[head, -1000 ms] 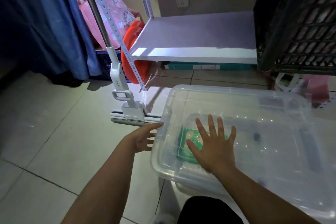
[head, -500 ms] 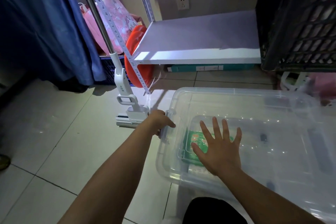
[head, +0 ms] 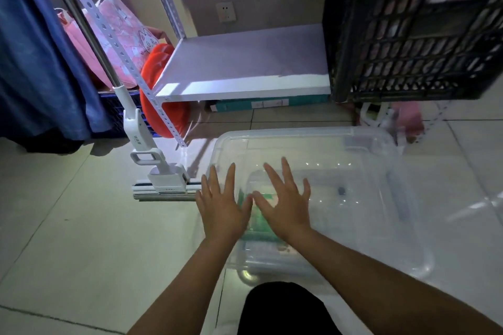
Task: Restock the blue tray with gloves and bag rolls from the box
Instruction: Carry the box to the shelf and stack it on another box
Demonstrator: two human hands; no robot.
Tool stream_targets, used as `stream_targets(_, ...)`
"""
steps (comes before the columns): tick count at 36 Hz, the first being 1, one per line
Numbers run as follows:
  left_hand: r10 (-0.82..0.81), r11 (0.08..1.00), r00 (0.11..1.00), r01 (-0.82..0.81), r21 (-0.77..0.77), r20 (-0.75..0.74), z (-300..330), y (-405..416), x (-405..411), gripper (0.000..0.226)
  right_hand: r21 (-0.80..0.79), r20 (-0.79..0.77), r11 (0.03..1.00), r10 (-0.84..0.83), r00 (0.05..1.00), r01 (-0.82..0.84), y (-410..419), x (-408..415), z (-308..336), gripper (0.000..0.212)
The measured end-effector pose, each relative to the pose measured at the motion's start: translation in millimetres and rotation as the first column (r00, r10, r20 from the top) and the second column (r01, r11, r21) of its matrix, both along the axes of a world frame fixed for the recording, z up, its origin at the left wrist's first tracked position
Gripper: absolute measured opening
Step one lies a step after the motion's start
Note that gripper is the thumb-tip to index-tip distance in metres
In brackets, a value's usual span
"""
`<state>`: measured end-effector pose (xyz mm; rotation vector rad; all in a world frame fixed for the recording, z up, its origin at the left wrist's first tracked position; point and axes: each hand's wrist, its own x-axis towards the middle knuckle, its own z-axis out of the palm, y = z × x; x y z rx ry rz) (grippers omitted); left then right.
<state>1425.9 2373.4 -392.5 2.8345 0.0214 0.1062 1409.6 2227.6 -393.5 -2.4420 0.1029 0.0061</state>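
1. Box [head: 353, 177], clear plastic with lid on, is sitting on the pale floor tiles [head: 68, 226] just in front of the white shelf [head: 245, 73]; its long axis is running left-right, slightly skewed, near-right end closest to the camera.
2. Left hand [head: 220, 207] is hovering or resting at the box's left edge, fingers straight and spread, gripping nothing.
3. Right hand [head: 285, 204] is lying flat on the lid, fingers splayed, gripping nothing.
4. One green packet [head: 258, 223] is showing through the lid between the hands; contents otherwise blurred.
5. Count: one box, two hands, one black crate [head: 413, 27] sitting on the shelf's right end, one mop [head: 163, 179] left of the box.
6. Room is dim; blue curtain [head: 40, 62] is hanging left of the shelf.
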Motion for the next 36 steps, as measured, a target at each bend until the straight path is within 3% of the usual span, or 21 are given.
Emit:
stream_targets(2, -0.110, 0.993, 0.994, 0.111, 0.049, -0.015, -3, -19, -17, 0.076, 0.248, 0.075, 0.964, -0.120, 0.990, 0.098, -25, -2, 13, 0.067)
stream_targets(5, -0.246, 0.965, 0.967, 0.250, 0.073, -0.064, -10, -46, -37, 0.073, 0.193, 0.076, 0.967, -0.185, 0.980, 0.167, -93, -6, 30, 0.079)
stream_targets(7, -0.291, 0.950, 0.950, 0.301, 0.087, -0.111, -17, -57, -47, 0.071, 0.201, -0.060, 0.948, -0.239, 0.969, 0.246, -144, -9, 43, 0.090)
stream_targets(8, -0.294, 0.946, 0.947, 0.308, 0.098, -0.131, -21, -60, -51, 0.071, 0.281, -0.154, 0.910, -0.270, 0.951, 0.304, -169, -11, 50, 0.094)
stream_targets(10, -0.288, 0.945, 0.945, 0.307, 0.113, -0.156, -26, -63, -54, 0.071, 0.474, -0.392, 0.744, -0.301, 0.869, 0.471, -217, -12, 60, 0.104)
stream_targets(13, -0.289, 0.941, 0.941, 0.313, 0.127, -0.177, -28, -64, -53, 0.072, 0.459, -0.704, 0.535, -0.267, 0.658, 0.709, -275, -20, 64, 0.122)
stream_targets(17, -0.284, 0.942, 0.941, 0.310, 0.132, -0.185, -28, -64, -53, 0.069, 0.480, -0.805, 0.422, -0.136, 0.577, 0.769, -304, -30, 39, 0.102)
stream_targets(24, -0.288, 0.944, 0.939, 0.312, 0.111, -0.187, -27, -65, -54, 0.068, 0.374, -0.840, 0.525, -0.157, 0.519, 0.765, -294, -25, 21, 0.082)
stream_targets(30, -0.286, 0.939, 0.939, 0.314, 0.139, -0.192, -24, -67, -55, 0.069, 0.354, -0.821, 0.453, -0.268, 0.503, 0.818, -313, -14, 40, 0.063)
stream_targets(36, -0.278, 0.940, 0.941, 0.308, 0.146, -0.194, -25, -66, -56, 0.071, 0.221, -0.754, 0.705, -0.314, 0.576, 0.674, -281, -4, 57, 0.049)
